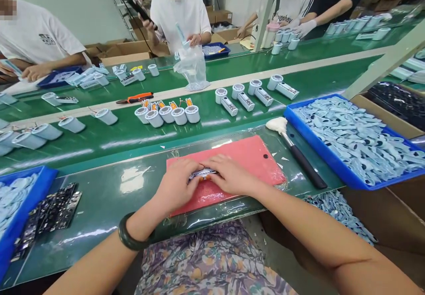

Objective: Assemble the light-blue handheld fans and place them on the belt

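Note:
My left hand (177, 184) and my right hand (229, 174) meet over a red mat (252, 158) on the green bench. Both have their fingers curled around one small grey part (202, 174) with an orange bit showing; most of it is hidden by my fingers. A dark bangle (128, 237) sits on my left wrist.
A brush (295, 151) lies right of the mat, beside a blue tray (312, 142) of pale blue parts. Black circuit boards (49, 213) and another blue tray (29, 197) sit at left. White cylindrical housings (166, 114) and orange pliers (134, 98) ride the belt. Other people work across it.

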Tool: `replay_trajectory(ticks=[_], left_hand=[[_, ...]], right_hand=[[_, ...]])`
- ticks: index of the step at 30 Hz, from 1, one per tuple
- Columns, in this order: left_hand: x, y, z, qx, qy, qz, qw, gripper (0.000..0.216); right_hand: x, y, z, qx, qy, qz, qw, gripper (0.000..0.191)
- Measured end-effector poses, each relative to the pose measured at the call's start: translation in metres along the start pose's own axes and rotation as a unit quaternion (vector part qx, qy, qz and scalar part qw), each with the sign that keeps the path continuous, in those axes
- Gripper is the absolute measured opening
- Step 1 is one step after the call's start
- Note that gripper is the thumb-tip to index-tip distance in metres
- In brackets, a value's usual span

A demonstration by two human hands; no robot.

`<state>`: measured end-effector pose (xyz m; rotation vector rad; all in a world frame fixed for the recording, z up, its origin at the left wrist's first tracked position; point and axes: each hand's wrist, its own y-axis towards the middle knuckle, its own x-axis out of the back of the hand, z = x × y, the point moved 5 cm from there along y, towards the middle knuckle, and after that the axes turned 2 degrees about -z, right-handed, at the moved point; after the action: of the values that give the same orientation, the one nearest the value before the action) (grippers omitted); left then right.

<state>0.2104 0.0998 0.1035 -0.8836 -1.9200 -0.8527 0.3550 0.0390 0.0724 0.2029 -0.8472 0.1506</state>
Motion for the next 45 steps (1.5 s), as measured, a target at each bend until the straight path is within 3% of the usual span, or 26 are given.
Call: replay_trajectory(ticks=[5, 8, 13, 19, 25, 32, 45], left_hand=[[0.003, 0.017, 0.011, 0.052, -0.091, 0.045, 0.993, 0.019], [0.01, 0.023, 0.022, 0.074, -0.154, 0.057, 0.984, 0.033], [0.014, 0.01, 0.037, 0.089, -0.176, -0.009, 0.98, 0.036], [0.016, -0.01, 0.027, -0.004, -0.122, -0.084, 0.989, 0.024], [0.012, -0.005, 0.015, -0.084, -0.003, -0.121, 0.989, 0.025], [0.007, -0.01, 0.013, -0.2, 0.147, -0.158, 0.956, 0.028], [0.007, -0.007, 0.021, -0.212, 0.066, -0.204, 0.953, 0.027]], right_hand=[[0.004, 0.008, -0.001, -0.022, -0.008, -0.005, 1.0, 0.037], [0.008, 0.01, 0.001, -0.022, 0.024, 0.007, 0.999, 0.044], [0.012, 0.011, 0.001, -0.029, 0.025, 0.019, 0.999, 0.045], [0.01, 0.017, -0.005, -0.039, 0.028, 0.021, 0.999, 0.041], [0.013, 0.023, -0.004, -0.044, 0.036, 0.024, 0.998, 0.043], [0.017, 0.03, -0.002, -0.072, 0.031, 0.059, 0.995, 0.043], [0.021, 0.039, -0.003, -0.088, 0.03, 0.07, 0.993, 0.044]])
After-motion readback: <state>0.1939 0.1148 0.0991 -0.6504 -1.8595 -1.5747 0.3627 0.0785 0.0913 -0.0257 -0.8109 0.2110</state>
